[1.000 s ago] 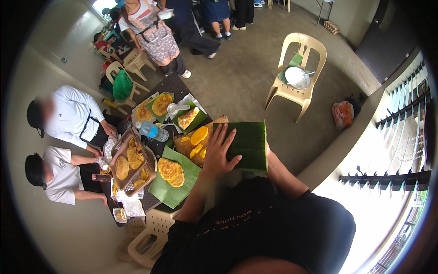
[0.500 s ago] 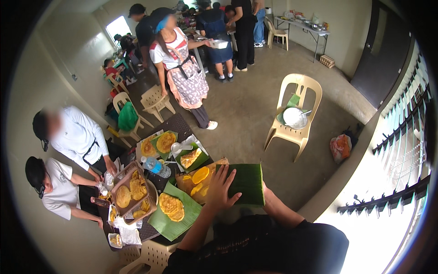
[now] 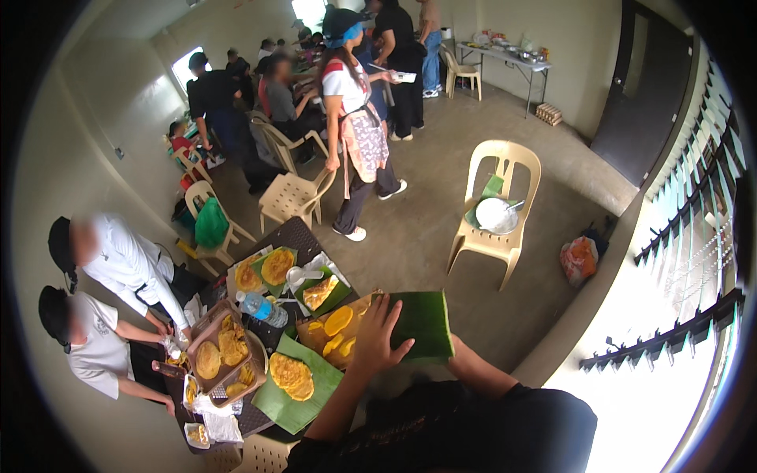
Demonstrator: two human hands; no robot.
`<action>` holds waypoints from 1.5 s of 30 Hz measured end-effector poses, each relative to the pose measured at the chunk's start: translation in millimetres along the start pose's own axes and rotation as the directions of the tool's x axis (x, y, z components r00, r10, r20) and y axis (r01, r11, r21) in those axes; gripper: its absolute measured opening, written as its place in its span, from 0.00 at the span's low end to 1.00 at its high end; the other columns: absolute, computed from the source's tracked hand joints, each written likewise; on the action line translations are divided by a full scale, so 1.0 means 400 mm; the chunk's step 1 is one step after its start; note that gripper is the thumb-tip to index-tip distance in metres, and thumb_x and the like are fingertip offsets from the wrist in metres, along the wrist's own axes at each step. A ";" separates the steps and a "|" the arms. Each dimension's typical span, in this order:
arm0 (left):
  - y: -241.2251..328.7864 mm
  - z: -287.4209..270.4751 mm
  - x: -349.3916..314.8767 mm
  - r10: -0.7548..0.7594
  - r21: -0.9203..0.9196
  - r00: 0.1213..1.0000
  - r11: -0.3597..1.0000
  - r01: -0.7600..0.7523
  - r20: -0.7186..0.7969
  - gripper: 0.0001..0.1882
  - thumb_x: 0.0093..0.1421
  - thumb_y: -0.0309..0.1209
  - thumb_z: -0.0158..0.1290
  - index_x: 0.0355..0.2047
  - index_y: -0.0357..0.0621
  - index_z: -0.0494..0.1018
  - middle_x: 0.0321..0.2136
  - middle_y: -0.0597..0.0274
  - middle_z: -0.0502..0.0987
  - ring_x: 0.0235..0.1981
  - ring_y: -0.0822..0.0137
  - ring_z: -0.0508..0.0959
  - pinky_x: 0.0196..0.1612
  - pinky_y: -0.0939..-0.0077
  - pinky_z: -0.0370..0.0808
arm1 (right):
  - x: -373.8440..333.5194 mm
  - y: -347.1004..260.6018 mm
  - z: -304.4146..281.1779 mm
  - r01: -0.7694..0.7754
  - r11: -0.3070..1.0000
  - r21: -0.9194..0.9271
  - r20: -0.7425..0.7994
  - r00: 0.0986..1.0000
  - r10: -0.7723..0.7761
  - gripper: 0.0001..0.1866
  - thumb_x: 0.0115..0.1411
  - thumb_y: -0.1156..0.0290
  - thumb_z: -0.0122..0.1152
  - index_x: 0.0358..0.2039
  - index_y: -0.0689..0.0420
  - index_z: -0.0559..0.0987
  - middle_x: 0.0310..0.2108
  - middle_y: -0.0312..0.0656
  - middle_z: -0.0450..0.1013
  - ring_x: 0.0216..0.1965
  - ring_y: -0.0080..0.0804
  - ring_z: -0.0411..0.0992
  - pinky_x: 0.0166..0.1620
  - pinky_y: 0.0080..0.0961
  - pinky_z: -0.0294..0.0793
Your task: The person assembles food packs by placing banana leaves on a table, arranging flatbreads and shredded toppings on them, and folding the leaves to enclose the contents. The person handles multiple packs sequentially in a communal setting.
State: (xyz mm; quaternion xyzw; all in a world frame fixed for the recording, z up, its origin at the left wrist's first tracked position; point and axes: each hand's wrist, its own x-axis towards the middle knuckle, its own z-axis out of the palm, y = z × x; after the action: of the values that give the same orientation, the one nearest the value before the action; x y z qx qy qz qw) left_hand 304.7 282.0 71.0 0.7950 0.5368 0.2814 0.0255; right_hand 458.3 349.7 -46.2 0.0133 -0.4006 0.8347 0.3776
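Note:
My left hand [image 3: 377, 333] lies on a green banana leaf piece [image 3: 422, 325], its fingers stretched out and spread. My right hand is behind the leaf, with only the wrist and forearm [image 3: 482, 364] showing; its fingers are hidden. The leaf is off the near right end of the dark table. Beside my left hand, a brown board [image 3: 314, 331] carries yellow mango-like slices [image 3: 339, 319]. Left of my forearm, two browned round flat cakes [image 3: 290, 377] overlap on a larger banana leaf [image 3: 276, 406].
A brown basket [image 3: 206, 325] holds more cakes, near a water bottle [image 3: 264, 309]. Two people [image 3: 130, 268] work at the table's left. Beyond it, a person in an apron [image 3: 355, 118] grips a plastic chair [image 3: 296, 197]. Another chair [image 3: 505, 236] bears a white bowl [image 3: 495, 214].
The person in the apron has turned toward the right and shifted, with the gripped chair in a new position. My view has shifted slightly. My left hand remains spread on the leaf.

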 end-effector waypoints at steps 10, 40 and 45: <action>-0.033 0.034 -0.028 0.002 -0.028 1.000 1.000 -0.002 0.014 0.40 0.56 0.54 0.48 0.62 0.41 0.56 0.60 0.37 0.55 0.62 0.37 0.53 0.61 0.47 0.53 | -0.013 0.066 -0.007 -0.080 0.980 0.180 -0.078 0.992 0.096 0.25 0.66 0.62 0.42 0.62 0.54 0.59 0.61 0.41 0.60 0.58 0.35 0.63 0.59 0.36 0.64; -0.007 0.055 -0.076 -0.056 -0.040 0.998 0.998 0.057 0.015 0.43 0.56 0.58 0.45 0.63 0.41 0.53 0.60 0.34 0.52 0.62 0.34 0.50 0.64 0.44 0.44 | -0.046 0.085 0.001 -0.186 0.716 0.673 0.000 0.968 0.252 0.25 0.66 0.58 0.39 0.62 0.52 0.60 0.61 0.41 0.60 0.58 0.37 0.63 0.59 0.38 0.63; -0.004 0.053 -0.077 -0.063 -0.048 0.998 0.997 0.064 0.019 0.43 0.56 0.58 0.45 0.63 0.40 0.52 0.61 0.34 0.51 0.62 0.33 0.50 0.64 0.44 0.44 | -0.050 0.089 0.000 -0.192 0.671 0.716 0.025 0.968 0.250 0.26 0.66 0.57 0.38 0.62 0.52 0.60 0.61 0.42 0.60 0.58 0.37 0.63 0.59 0.38 0.63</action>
State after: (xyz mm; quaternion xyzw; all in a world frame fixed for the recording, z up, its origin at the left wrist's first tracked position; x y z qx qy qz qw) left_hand 305.3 261.3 39.9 0.7792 0.5545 0.2863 0.0586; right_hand 449.7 323.5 -76.1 0.0787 -0.0303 0.9636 0.2538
